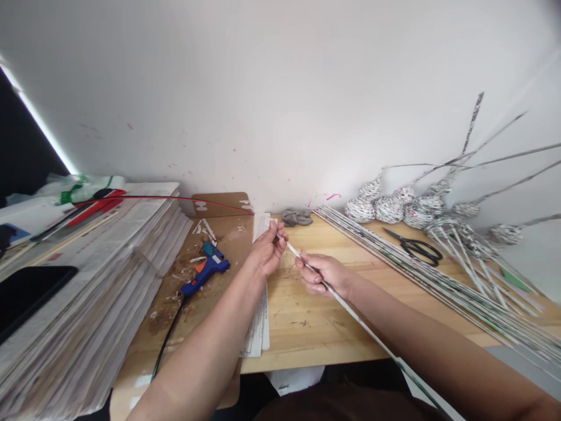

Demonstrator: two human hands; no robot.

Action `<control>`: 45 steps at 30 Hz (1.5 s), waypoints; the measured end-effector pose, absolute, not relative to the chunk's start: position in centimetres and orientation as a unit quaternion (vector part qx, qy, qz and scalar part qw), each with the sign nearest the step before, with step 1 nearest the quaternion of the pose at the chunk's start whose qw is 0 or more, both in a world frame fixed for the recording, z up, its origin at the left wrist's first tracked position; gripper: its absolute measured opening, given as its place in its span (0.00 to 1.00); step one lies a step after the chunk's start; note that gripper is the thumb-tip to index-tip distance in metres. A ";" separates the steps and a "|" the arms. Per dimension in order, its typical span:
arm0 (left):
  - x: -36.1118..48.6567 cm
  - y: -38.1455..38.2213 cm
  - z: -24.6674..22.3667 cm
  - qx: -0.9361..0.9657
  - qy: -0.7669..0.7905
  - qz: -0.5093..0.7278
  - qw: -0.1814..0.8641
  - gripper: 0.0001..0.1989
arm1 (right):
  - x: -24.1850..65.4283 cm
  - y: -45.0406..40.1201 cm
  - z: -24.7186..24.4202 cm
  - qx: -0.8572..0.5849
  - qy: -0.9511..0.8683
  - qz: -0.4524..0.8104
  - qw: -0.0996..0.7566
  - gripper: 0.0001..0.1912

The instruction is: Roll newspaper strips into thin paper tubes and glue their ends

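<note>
A long thin rolled paper stick (pixel 362 323) runs slantwise between my hands and down past the table's front edge at the lower right. My left hand (pixel 268 248) pinches its upper end with fingertips and thumb. Further down the stick, my right hand (pixel 322 273) wraps its fingers round it. Flat paper strips (pixel 259 327) lie on the table under my left wrist. Left of that hand, a blue glue gun (pixel 205 270) rests on a stained brown board (pixel 169 333).
At left stands a tall stack of paper (pixel 131 275) with a black phone (pixel 37 295) on it. To the right lie a bundle of paper sticks (pixel 407 266), black scissors (pixel 414 245) and several woven paper gourds (pixel 390 209). A grey cloth (pixel 297 217) sits by the wall.
</note>
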State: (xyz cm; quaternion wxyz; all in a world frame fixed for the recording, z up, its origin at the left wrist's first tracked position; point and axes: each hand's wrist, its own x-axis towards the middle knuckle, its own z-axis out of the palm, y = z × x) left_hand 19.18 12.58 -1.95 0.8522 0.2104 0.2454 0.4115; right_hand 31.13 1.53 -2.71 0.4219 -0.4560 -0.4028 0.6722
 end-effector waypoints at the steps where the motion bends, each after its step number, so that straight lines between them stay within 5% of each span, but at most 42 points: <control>1: 19.2 12.6 -2.0 0.208 0.246 0.410 0.853 0.09 | 31.2 1.4 -2.7 -0.457 -0.401 0.674 0.419 0.19; 8: 19.3 12.6 -2.3 0.238 0.251 0.418 0.840 0.09 | 30.7 1.0 -2.7 -0.640 -0.589 0.293 0.398 0.18; 13: 19.1 12.6 -2.4 0.245 0.224 0.392 0.858 0.10 | 31.0 1.3 -2.9 -0.497 -0.475 0.599 0.411 0.20; 16: 19.2 12.6 -2.4 0.241 0.221 0.402 0.855 0.10 | 31.3 1.5 -2.6 -0.488 -0.460 0.617 0.411 0.19; 21: 19.3 12.6 -2.1 0.230 0.210 0.421 0.852 0.09 | 31.3 1.9 -2.1 -0.623 -0.606 0.273 0.413 0.15; 23: 19.3 12.5 -2.1 0.235 0.202 0.424 0.851 0.08 | 31.2 1.9 -2.0 -0.624 -0.628 0.231 0.404 0.14; 34: 19.1 12.2 -1.9 0.245 0.178 0.387 0.871 0.09 | 31.9 1.3 -2.2 -0.431 -0.430 0.661 0.438 0.17; 37: 19.1 12.2 -2.0 0.246 0.172 0.381 0.874 0.08 | 32.0 1.2 -2.1 -0.408 -0.421 0.691 0.423 0.16; 45: 19.3 12.5 -2.3 0.252 0.205 0.411 0.852 0.06 | 30.5 2.0 -1.5 -0.654 -0.655 0.148 0.349 0.14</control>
